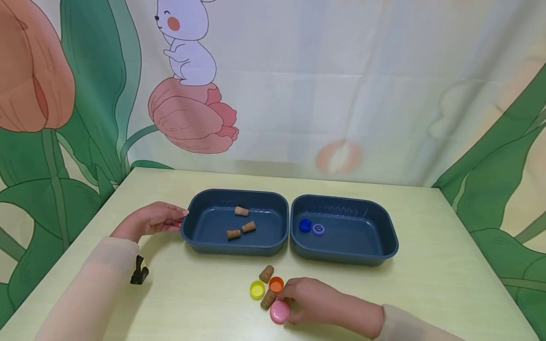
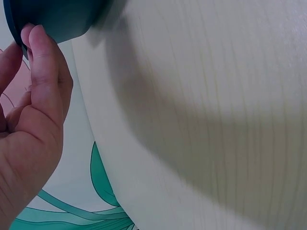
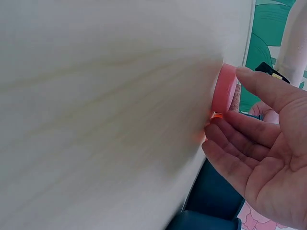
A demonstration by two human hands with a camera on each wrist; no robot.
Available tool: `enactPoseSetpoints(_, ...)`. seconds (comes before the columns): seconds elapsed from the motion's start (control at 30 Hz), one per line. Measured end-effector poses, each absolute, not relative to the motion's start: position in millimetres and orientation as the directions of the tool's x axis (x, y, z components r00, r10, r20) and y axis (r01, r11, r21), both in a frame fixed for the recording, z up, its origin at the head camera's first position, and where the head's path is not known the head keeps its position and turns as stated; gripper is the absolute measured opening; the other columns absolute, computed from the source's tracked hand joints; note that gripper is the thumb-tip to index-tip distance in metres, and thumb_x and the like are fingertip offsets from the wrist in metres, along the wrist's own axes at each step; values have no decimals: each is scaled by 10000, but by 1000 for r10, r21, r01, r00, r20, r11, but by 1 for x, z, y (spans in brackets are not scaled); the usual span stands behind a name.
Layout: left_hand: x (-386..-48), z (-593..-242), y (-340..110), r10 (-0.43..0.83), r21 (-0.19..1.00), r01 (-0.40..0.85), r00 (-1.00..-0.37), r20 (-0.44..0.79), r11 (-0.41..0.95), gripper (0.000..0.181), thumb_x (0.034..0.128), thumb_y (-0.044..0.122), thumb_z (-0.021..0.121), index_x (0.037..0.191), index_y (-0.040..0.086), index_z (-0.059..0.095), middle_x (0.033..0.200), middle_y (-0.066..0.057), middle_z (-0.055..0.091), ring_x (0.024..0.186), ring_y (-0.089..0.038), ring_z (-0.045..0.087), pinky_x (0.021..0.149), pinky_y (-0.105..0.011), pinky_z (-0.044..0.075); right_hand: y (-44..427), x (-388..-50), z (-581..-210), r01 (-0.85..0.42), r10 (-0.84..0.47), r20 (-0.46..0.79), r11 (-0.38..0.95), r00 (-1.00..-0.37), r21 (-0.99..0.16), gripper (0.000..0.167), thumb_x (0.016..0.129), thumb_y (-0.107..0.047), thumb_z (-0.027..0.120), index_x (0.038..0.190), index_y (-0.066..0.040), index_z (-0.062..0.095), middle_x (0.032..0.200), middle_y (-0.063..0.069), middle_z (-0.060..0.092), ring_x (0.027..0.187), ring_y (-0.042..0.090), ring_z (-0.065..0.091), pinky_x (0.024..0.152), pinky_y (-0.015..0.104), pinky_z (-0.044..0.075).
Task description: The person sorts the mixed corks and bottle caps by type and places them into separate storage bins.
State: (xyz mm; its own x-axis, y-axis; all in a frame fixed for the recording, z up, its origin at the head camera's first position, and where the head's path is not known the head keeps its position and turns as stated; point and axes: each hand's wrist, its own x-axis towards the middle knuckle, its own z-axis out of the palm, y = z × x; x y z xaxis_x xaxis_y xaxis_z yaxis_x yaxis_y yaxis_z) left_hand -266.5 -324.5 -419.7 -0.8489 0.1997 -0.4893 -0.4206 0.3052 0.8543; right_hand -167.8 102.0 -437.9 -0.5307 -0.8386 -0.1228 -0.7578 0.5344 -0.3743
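My right hand (image 1: 313, 300) has its thumb and a finger at opposite edges of a pink cap (image 1: 279, 312) on the table; the right wrist view shows the pink cap (image 3: 224, 89) between thumb and fingers of the hand (image 3: 268, 139). Close by lie an orange cap (image 1: 276, 284), a yellow cap (image 1: 257, 290) and two corks (image 1: 266, 273) (image 1: 268, 300). My left hand (image 1: 159, 219) holds the left end of a blue tray (image 1: 236, 249), thumb at its rim; the left wrist view shows the hand (image 2: 38, 100) pinching the tray's edge (image 2: 62, 21).
Three corks (image 1: 249, 227) lie in the left tray. Beside it, the right blue tray (image 1: 341, 258) holds a dark blue cap (image 1: 304, 225) and a purple cap (image 1: 318, 229). A black clip (image 1: 139, 271) is by the left sleeve. A printed curtain (image 1: 298, 94) hangs behind the table.
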Motion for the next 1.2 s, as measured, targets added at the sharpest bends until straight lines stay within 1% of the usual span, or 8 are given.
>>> enactPoseSetpoints(0.13, -266, -420, -324, 200, 855, -422, -849, -489, 301, 265, 1069, 172, 526, 1212, -20, 640, 815, 70, 725, 762, -47, 703, 793, -203, 627, 101, -167, -439, -758, -833, -124, 544, -539, -360, 341, 804, -235, 866, 1099, -100, 760, 952, -54, 708, 810, -11, 537, 797, 145, 511)
enactPoseSetpoints(0.37, -267, -419, -324, 192, 853, -424, -850, -491, 304, 293, 1069, 171, 526, 1241, -47, 621, 807, 67, 724, 752, -47, 701, 795, -207, 628, 98, -166, -438, -763, -833, -121, 545, -540, -347, 289, 806, -215, 858, 1059, -109, 765, 931, -62, 696, 807, -19, 526, 784, 141, 506)
enactPoseSetpoints(0.57, -267, -420, -324, 194, 853, -422, -850, -490, 307, 299, 1070, 171, 523, 1243, -53, 618, 806, 67, 724, 751, -44, 701, 792, -206, 628, 95, -165, -437, -745, -816, -147, 572, -559, -344, 259, 805, -204, 836, 1034, -112, 759, 914, -86, 669, 786, -38, 479, 767, 124, 489)
enactPoseSetpoints(0.87, -268, -418, -323, 199, 851, -412, -850, -487, 325, 411, 1075, 195, 521, 1343, -117, 542, 818, 67, 723, 758, -44, 701, 799, -206, 627, 95, -166, -436, -733, -805, -143, 585, -575, -347, 248, 802, -264, 850, 968, -116, 740, 831, -111, 616, 721, -40, 433, 707, 121, 459)
enactPoseSetpoints(1.03, -267, -419, -323, 202, 852, -412, -850, -487, 322, 380, 1074, 189, 521, 1320, -97, 560, 818, 71, 723, 760, -41, 701, 782, -194, 624, 100, -166, -432, -727, -812, -129, 570, -569, -383, 271, 801, -255, 852, 994, -98, 745, 812, -95, 625, 713, -38, 432, 691, 119, 445)
enactPoseSetpoints(1.2, -267, -419, -324, 199, 853, -413, -850, -487, 320, 376, 1072, 191, 527, 1318, -91, 566, 815, 69, 724, 756, -44, 703, 777, -195, 624, 106, -168, -427, -678, -788, -140, 593, -599, -435, 290, 789, -228, 849, 1017, -79, 751, 823, -87, 645, 715, -35, 456, 683, 126, 453)
